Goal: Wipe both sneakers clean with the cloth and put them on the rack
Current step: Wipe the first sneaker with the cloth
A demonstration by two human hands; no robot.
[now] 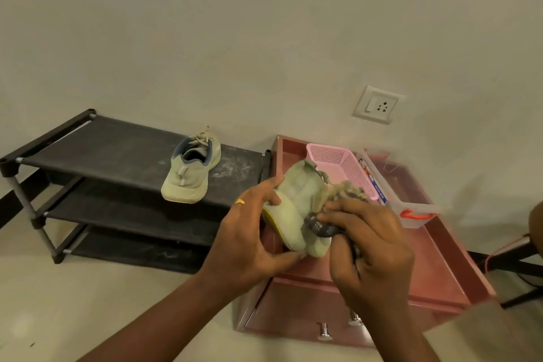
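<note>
One pale green sneaker (191, 169) stands on the top shelf of the dark three-tier rack (117, 153), heel toward me. The second pale green sneaker (299, 203) is tipped on its side above the pink cabinet, sole edge facing left. My left hand (249, 232) grips it round the sole, thumb underneath. My right hand (367, 247) holds a dark grey cloth (320, 228) bunched in its fingers and presses it against the sneaker's side. The hands hide much of the shoe.
A pink low cabinet (440, 270) with metal knobs sits right of the rack, carrying a pink mesh basket (338, 161) and a clear box with a red latch (411, 209). A wall socket (379, 104) is above. Black legs (517, 261) stand far right.
</note>
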